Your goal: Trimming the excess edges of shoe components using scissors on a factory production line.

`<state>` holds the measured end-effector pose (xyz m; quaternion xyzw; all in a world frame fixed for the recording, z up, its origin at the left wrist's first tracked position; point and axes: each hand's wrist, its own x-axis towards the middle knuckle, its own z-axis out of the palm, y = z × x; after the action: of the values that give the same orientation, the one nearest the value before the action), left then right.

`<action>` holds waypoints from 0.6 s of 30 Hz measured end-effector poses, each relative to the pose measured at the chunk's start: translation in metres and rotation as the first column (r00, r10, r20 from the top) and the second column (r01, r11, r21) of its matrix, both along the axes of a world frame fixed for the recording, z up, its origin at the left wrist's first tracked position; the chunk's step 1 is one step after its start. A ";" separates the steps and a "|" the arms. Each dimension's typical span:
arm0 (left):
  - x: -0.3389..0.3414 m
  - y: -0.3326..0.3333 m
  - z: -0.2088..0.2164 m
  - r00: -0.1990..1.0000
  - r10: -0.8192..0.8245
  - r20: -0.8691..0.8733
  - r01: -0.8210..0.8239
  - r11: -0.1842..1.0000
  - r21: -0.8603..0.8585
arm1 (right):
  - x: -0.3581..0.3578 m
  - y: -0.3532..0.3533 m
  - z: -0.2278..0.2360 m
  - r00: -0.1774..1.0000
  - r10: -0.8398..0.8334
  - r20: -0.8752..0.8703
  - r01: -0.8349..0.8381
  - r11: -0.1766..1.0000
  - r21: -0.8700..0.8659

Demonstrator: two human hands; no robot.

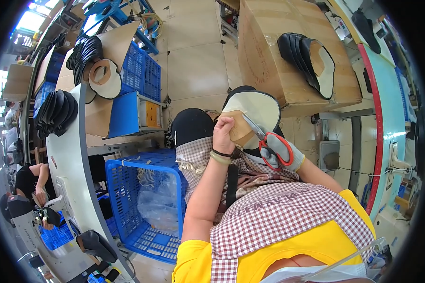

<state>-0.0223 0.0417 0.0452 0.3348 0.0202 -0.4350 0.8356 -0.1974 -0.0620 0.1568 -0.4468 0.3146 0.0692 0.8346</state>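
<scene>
A shoe upper (261, 109), with white and tan lining and a black edge, lies over my knees. My left hand (223, 134) is bare and closed, pinching the tan part of the upper. In my right hand (288, 152), which wears a pale grey work glove, I hold scissors (275, 149) with red handles. Their blades reach up and left over the tan lining, close to my left fingers. Whether the blades touch the lining, I cannot tell.
At my left stands a blue plastic crate (144, 203) with clear plastic bags inside. Black shoe uppers are stacked on a carton (264, 56) at the far right, and more (56, 111) on the left bench. A co-worker's arm (41, 179) shows at far left.
</scene>
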 end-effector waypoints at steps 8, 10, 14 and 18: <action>-0.001 0.003 -0.007 0.995 0.029 0.097 -0.031 0.999 0.020 | 0.011 0.014 0.004 0.974 -0.202 -0.099 0.217 0.960 0.177; -0.003 0.003 -0.006 0.994 0.043 0.100 -0.045 0.999 0.021 | 0.011 0.013 0.012 0.967 -0.204 -0.149 0.237 0.938 0.252; -0.004 0.001 -0.002 0.993 0.048 0.106 -0.047 0.999 -0.012 | 0.013 0.004 0.017 0.961 -0.210 -0.181 0.266 0.880 0.393; -0.004 0.001 -0.001 0.991 0.059 0.116 -0.057 0.998 -0.022 | 0.014 0.008 0.013 0.971 -0.185 -0.152 0.215 0.952 0.216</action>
<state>-0.0264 0.0428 0.0438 0.3511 -0.0231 -0.3905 0.8507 -0.1833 -0.0538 0.1694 -0.3070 0.4018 0.0494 0.8613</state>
